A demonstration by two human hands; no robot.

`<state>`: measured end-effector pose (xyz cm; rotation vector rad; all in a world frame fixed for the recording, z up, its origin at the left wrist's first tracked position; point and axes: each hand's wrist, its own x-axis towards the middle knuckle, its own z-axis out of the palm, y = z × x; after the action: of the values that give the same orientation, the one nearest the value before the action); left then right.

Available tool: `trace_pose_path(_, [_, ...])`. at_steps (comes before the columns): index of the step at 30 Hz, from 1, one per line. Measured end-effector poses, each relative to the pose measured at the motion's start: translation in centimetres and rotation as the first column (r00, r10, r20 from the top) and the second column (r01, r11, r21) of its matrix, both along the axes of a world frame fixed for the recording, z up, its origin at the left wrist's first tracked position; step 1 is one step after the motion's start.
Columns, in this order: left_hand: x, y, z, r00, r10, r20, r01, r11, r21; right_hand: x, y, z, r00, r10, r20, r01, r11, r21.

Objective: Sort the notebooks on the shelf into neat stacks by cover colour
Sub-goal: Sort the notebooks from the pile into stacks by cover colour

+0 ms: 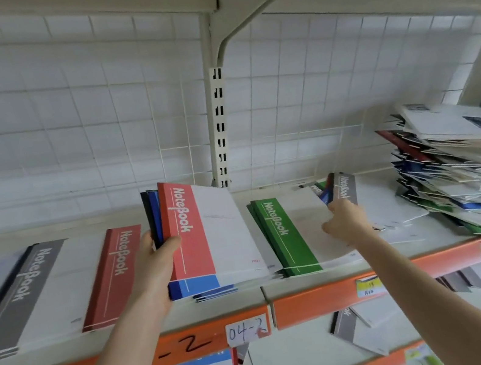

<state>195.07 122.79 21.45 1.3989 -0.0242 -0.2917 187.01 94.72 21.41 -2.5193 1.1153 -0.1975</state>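
The left hand (157, 258), at centre-left of the frame, was closed around a bundle of notebooks (190, 233), thumb across the red band of the top cover and fingers wrapped behind the spines. The bundle was tilted up at its far end; its near end rested over a blue-banded notebook (193, 285) lying on the shelf (216, 310).

The right hand (345, 221), right of centre, reached to the back of the shelf. Its fingers pinched a grey-banded notebook (344, 188) at the lower end of its band, above a loose white-covered layer.

Between the two hands lay a green-banded stack (284, 235), squared up. At the left of the frame lay a red-banded stack (114, 275) and, further left, a grey-banded stack (23, 291), each flat and apart from its neighbour. At the far right stood an unsorted pile (462, 172) of mixed covers, splayed and leaning.

The orange shelf edge carried a label (247, 329) reading "04-2" at lower centre.
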Motion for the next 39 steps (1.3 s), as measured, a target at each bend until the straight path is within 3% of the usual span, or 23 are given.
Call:
trace_pose_path(2, [-0.2, -0.2, 0.1, 1.0, 0.005, -0.003, -0.005, 1.0, -0.007, 0.3, 0.7, -0.1, 0.996, 0.041, -0.085, -0.056, 0.981, -0.188])
trace_pose_path(4, [-0.5, -0.4, 0.1, 1.0, 0.002, 0.008, -0.002, 1.0, -0.006, 0.7, 2.1, 0.3, 0.99, 0.14, 0.027, -0.129, 0.963, -0.237])
trace_pose_path(5, [-0.6, -0.6, 0.1, 1.0, -0.005, 0.015, 0.005, 1.0, -0.011, 1.0, 3.0, 0.6, 0.97, 0.203, 0.135, -0.181, 0.971, -0.156])
trace_pose_path(7, [-1.0, -1.0, 0.1, 1.0, -0.021, 0.015, 0.021, 0.999, -0.029, 1.4, 5.5, 1.3, 0.924, 0.215, 0.315, -0.29, 0.932, 0.216])
trace_pose_path(9, [-1.4, -1.4, 0.2, 1.0, -0.019, 0.011, 0.019, 0.998, -0.056, 1.9, 7.8, 1.8, 0.921, 0.164, 0.352, -0.341, 0.776, 0.53])
trace_pose_path(10, [-1.5, -1.5, 0.2, 1.0, -0.015, 0.01, 0.016, 0.997, -0.073, 2.2, 8.7, 1.8, 0.926, 0.175, 0.335, -0.347, 0.746, 0.569])
trace_pose_path(16, [-1.9, -0.4, 0.0, 0.997, 0.065, 0.034, -0.062, 0.994, -0.085, 3.5, 11.7, 1.8, 0.889, 0.282, 0.36, -0.4, 0.861, 0.315])
trace_pose_path(24, [-0.7, 6.1, -0.5, 0.966, 0.254, 0.054, -0.251, 0.966, -0.069, 5.7, 15.4, 0.8, 0.86, 0.244, 0.449, -0.425, 0.828, 0.364])
trace_pose_path(29, [0.6, 12.7, -0.7, 0.951, 0.306, 0.042, -0.306, 0.952, -0.008, 7.1, 16.8, 0.3, 0.902, 0.307, 0.303, -0.385, 0.889, 0.247])
trace_pose_path(32, [1.4, 16.5, -0.6, 0.943, 0.33, 0.032, -0.33, 0.944, 0.006, 7.5, 17.7, 0.2, 0.936, 0.322, 0.141, -0.341, 0.931, 0.133])
trace_pose_path(39, [2.7, 21.8, 0.0, 0.962, 0.271, -0.023, -0.27, 0.962, 0.023, 8.2, 22.5, -0.7, 0.932, 0.362, -0.027, -0.362, 0.932, 0.018])
